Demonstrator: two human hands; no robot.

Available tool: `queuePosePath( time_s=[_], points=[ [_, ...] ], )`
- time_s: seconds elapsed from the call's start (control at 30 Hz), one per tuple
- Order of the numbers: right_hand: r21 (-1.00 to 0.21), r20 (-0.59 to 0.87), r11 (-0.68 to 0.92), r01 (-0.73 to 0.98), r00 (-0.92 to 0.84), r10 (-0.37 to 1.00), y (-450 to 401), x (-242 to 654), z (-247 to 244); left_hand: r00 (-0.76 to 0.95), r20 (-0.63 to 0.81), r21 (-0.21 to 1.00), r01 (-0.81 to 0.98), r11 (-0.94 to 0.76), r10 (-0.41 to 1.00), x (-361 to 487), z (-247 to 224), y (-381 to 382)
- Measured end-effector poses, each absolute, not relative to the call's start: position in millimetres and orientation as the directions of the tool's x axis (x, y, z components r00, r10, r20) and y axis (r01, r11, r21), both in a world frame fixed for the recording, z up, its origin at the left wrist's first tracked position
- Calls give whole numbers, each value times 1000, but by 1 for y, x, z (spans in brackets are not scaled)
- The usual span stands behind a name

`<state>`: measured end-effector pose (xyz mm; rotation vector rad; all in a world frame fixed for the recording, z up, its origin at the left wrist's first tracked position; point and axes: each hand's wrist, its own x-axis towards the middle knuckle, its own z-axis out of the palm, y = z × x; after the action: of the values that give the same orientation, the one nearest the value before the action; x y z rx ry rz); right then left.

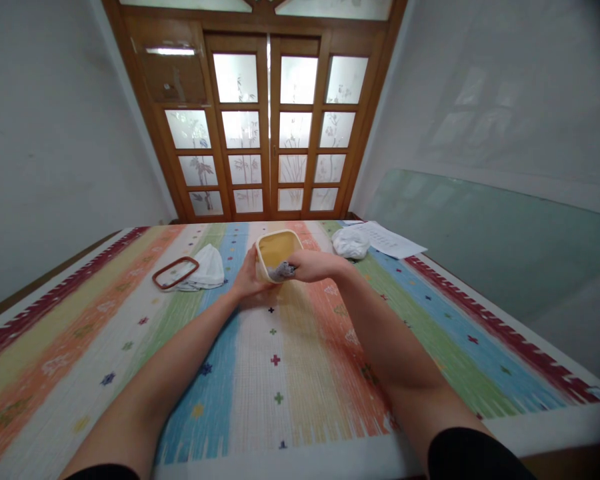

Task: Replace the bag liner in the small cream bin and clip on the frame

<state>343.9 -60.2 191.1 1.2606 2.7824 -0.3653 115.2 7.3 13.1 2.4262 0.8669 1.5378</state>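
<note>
My left hand (251, 276) grips the left side of a yellow plastic container (280, 245) with a pale rim, tilted so that its open top faces me. A bunched grey cloth (282, 271) is pinched in my right hand (312, 265) and lies against the container's near rim. Left of my left hand is a brown-red rectangular lid rim (176, 273), apparently with a clear middle. It lies partly over a white cloth (209, 268).
A striped, multicoloured tablecloth (275, 413) covers the table. Towards the back right lie a crumpled white bundle (351, 243) and printed paper sheets (387, 240). Beyond the table stand wooden doors with glass panes (295, 130); walls rise on both sides.
</note>
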Motion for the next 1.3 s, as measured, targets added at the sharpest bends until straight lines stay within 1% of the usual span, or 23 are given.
queuePosePath(
  time_s=[0.07, 0.13, 0.27, 0.37, 0.5, 0.63, 0.7, 0.8, 0.97, 1.1, 1.3],
  points=[
    [-230, -149, 620, 750, -657, 739, -56, 349, 192, 304, 772, 435, 388, -812, 559, 116, 16, 6],
    [-228, -152, 600, 767, -637, 756, -50, 350, 188, 292, 770, 440, 402, -803, 567, 118, 18, 3],
    [-121, -193, 586, 801, -598, 778, -39, 341, 173, 301, 783, 396, 434, -809, 544, 121, 19, -1],
    [-82, -236, 602, 794, -602, 763, -37, 327, 156, 350, 774, 356, 447, -820, 527, 121, 19, -5],
    [-103, -255, 581, 808, -586, 770, -35, 310, 129, 449, 743, 288, 456, -842, 497, 120, 21, -9],
    [-132, -222, 584, 801, -599, 770, -30, 303, 116, 469, 736, 267, 461, -846, 488, 118, 18, -6],
    [-121, -236, 588, 800, -598, 766, -30, 305, 121, 450, 741, 282, 465, -839, 499, 116, 15, -2],
    [-114, -231, 596, 795, -605, 762, -39, 312, 142, 384, 763, 332, 457, -825, 520, 115, 11, 4],
    [-169, -116, 647, 743, -667, 736, -63, 329, 181, 309, 768, 429, 403, -808, 562, 115, 14, 5],
    [-170, -111, 646, 744, -666, 738, -70, 334, 190, 312, 773, 426, 390, -816, 553, 116, 18, 2],
    [-155, -144, 625, 765, -643, 752, -60, 326, 175, 342, 780, 372, 420, -828, 524, 115, 14, 3]
  ],
)
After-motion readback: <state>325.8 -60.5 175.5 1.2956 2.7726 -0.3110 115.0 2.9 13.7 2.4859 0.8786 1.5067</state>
